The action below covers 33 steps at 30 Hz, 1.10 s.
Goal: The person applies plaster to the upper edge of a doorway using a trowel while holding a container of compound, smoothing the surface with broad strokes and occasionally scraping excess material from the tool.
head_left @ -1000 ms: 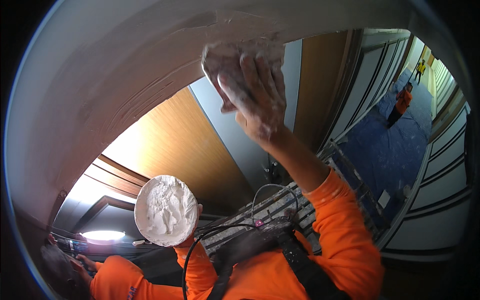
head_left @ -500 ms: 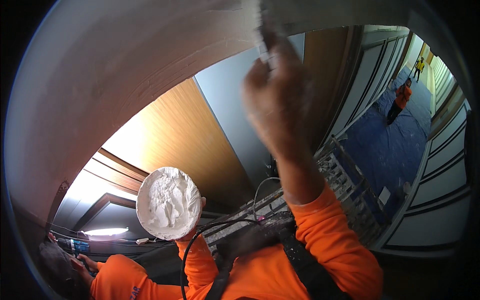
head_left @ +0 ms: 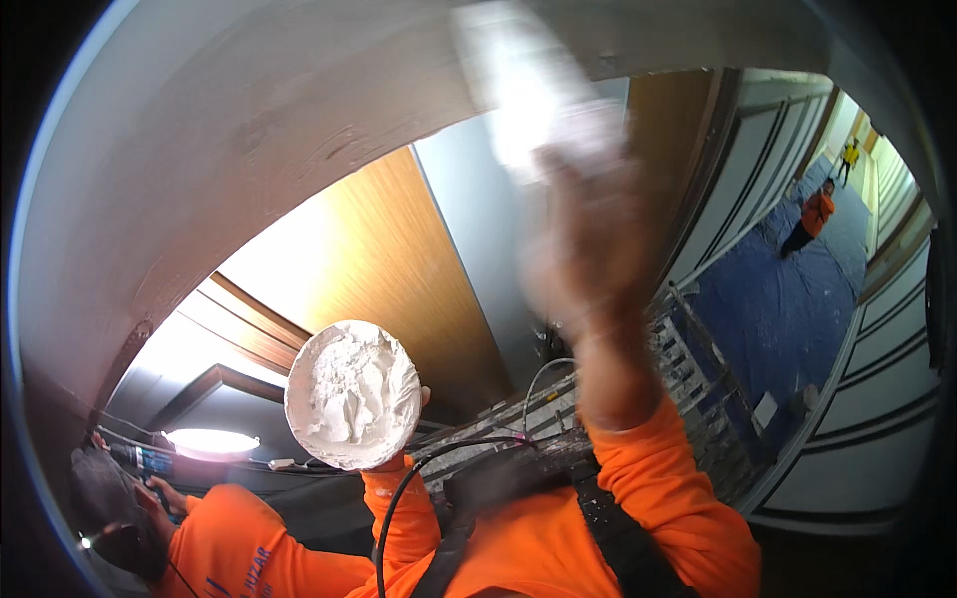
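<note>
1. At the far lower left a second person (head_left: 214,548) in an orange shirt crouches below, a hand near a dark power tool (head_left: 140,460); one such worker is close by, and two more small figures stand far off on the blue floor covering (head_left: 788,309) at the right.
2. The left hand (head_left: 399,460) is under one round plate of white plaster (head_left: 352,394), held up from below at its lower edge, with a fingertip showing at the right rim. The hand is closed about the plate's underside; its exact grip is hidden.
3. The plaster looks like a soft, wet paste heaped in ridges: likely heavy for its size and apt to slide if the plate tilts, so I judge the plate is best carried level, supported from beneath at its centre.
4. Above, the curved pale ceiling surface (head_left: 299,130) arches across the top, with streaks in it.
5. The right hand (head_left: 588,249) is raised towards that ceiling, blurred by motion, gripping one flat pale trowel blade (head_left: 518,90) whose upper end meets the ceiling's edge. The blade seems thin, stiff and light; the handle at its lower end is the place to hold it.
6. One metal scaffold frame (head_left: 698,369) shows beneath the right arm.
</note>
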Motion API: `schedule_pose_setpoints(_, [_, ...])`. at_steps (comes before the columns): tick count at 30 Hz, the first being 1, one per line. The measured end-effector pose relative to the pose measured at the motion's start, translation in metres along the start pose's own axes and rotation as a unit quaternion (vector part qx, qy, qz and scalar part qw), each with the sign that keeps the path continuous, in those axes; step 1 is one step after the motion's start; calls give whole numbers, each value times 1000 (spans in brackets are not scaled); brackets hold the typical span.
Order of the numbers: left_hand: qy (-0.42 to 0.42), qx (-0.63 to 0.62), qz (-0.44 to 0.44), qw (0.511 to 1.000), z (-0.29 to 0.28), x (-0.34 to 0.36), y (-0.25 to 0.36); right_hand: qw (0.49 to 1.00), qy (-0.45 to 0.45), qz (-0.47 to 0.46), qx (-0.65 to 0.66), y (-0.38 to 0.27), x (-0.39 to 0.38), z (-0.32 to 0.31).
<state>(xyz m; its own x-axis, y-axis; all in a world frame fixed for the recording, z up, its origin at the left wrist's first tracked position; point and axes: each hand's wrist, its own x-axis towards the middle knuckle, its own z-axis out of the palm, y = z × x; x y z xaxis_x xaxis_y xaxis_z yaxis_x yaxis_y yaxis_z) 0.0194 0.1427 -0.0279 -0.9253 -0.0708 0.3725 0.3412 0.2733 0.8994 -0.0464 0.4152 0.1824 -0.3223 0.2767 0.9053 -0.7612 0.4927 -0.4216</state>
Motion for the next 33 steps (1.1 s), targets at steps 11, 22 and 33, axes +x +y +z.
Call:
schedule_pose_setpoints(11, [62,-173,-55,981,14,9,-9,999,17,39,-17,-18,31,2])
schedule_pose_setpoints(22, [68,-593,187,780,20,47,88,982,-122,-25,139,-114,3,47])
schedule_pose_setpoints(33, [76,-456,327,824,-17,62,84,919,-239,59,308,-133,-22,111])
